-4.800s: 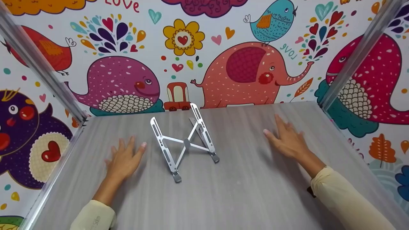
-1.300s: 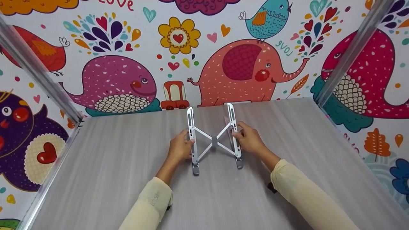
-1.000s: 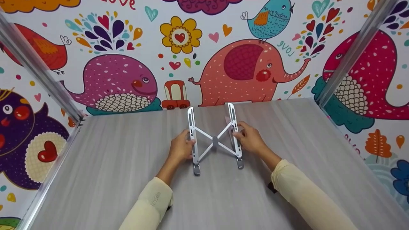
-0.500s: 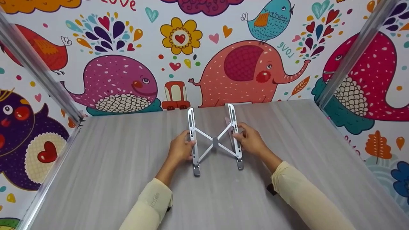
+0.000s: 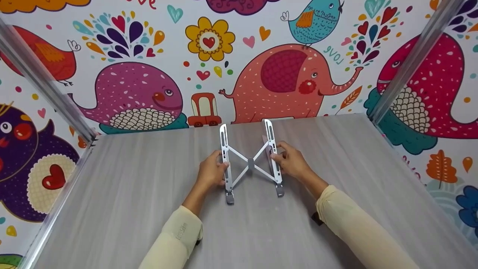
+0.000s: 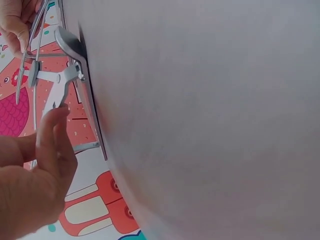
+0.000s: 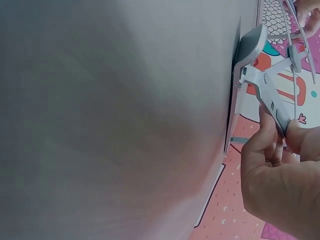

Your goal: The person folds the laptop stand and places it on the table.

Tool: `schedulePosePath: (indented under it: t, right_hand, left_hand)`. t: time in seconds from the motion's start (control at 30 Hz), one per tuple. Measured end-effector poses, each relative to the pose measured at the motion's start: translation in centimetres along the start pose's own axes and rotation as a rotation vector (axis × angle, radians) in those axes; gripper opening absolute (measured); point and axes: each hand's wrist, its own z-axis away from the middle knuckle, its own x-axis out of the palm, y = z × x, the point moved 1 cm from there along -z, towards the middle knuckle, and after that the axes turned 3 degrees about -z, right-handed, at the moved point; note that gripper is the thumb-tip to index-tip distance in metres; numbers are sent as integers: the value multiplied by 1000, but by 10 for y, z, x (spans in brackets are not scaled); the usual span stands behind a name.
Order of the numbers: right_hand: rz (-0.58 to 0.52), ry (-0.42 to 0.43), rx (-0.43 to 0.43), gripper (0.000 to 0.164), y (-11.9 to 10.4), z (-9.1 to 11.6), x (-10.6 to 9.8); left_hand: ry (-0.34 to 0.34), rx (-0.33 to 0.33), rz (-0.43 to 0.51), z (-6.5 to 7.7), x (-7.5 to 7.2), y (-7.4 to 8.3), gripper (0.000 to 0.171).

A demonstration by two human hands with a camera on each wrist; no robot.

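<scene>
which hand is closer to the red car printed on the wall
Left. In the head view, the left hand, gripping the left rail of the stand, is below and slightly right of the red car; the right hand, gripping the right rail, is farther to its right.

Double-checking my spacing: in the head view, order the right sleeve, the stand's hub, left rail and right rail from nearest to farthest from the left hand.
1. Left rail: gripped by the left hand.
2. Hub: centre, between the rails.
3. Right rail: right side, in the right hand.
4. Right sleeve: lower right of the view.
</scene>
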Motion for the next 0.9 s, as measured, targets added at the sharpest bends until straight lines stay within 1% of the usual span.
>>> schedulePosePath:
  t: [0.2, 0.4, 0.7, 0.9]
  right_hand:
    - [-13, -23, 24, 28, -2, -2, 3]
    - [-16, -31, 55, 28, -3, -2, 6]
    - [-39, -31, 54, 25, -6, -1, 10]
    - [-47, -23, 53, 26, -6, -3, 14]
  left_hand:
    - [1, -18, 6, 1, 1, 0, 39]
    - [-5, -14, 11, 2, 4, 1, 39]
    - [-1, -2, 15, 0, 7, 4, 41]
    - [16, 14, 17, 0, 10, 5, 41]
